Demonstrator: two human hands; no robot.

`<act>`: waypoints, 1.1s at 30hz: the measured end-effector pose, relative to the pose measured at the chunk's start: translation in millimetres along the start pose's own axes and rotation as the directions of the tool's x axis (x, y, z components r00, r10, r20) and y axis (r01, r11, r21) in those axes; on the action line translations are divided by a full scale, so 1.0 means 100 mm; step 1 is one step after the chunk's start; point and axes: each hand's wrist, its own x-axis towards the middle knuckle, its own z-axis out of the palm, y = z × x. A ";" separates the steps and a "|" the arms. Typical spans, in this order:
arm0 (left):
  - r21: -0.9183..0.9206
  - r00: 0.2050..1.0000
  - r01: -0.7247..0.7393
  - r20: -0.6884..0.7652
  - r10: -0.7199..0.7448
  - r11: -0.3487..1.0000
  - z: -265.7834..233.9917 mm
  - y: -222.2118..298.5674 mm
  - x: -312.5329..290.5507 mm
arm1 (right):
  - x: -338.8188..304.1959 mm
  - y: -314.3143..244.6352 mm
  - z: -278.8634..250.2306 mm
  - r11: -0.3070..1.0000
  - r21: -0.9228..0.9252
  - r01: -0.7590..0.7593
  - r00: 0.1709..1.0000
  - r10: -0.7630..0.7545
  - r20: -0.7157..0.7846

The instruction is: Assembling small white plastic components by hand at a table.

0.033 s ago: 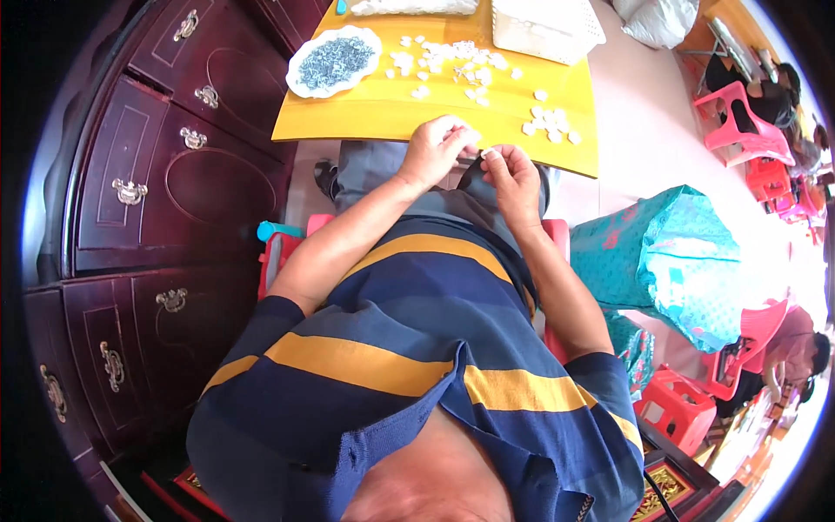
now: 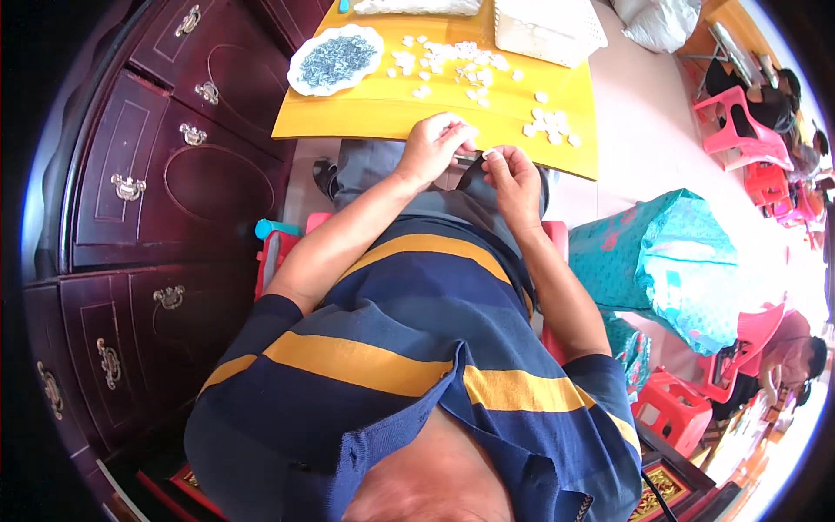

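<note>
My left hand (image 2: 432, 152) is held at the near edge of the yellow table (image 2: 348, 117), thumb and fingers pinched together. Whatever it may grip is too small to make out. Just to its right, my right hand (image 2: 515, 181) pinches a small white piece (image 2: 492, 154) between thumb and fingers. The two hands are close but apart. Beyond them, many small white pieces (image 2: 474, 61) lie scattered on the table, with a smaller group (image 2: 550, 127) towards the right edge. A white scalloped plate (image 2: 294, 71) at the left holds a pile of small blue-grey pieces (image 2: 337, 61).
A white basket (image 2: 544, 35) stands at the table's far right, beside a white plastic bag (image 2: 417, 6). Dark wooden drawers (image 2: 130, 174) line my left. To my right are a large turquoise bag (image 2: 652, 261), a red stool (image 2: 674, 409), pink chairs (image 2: 750, 130) and other people.
</note>
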 end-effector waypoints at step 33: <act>0.371 0.907 -0.409 0.067 0.415 0.834 -0.03 0.07 -0.06 | 0.26 -0.31 -0.11 0.879 0.160 -0.448 0.849 0.363 0.384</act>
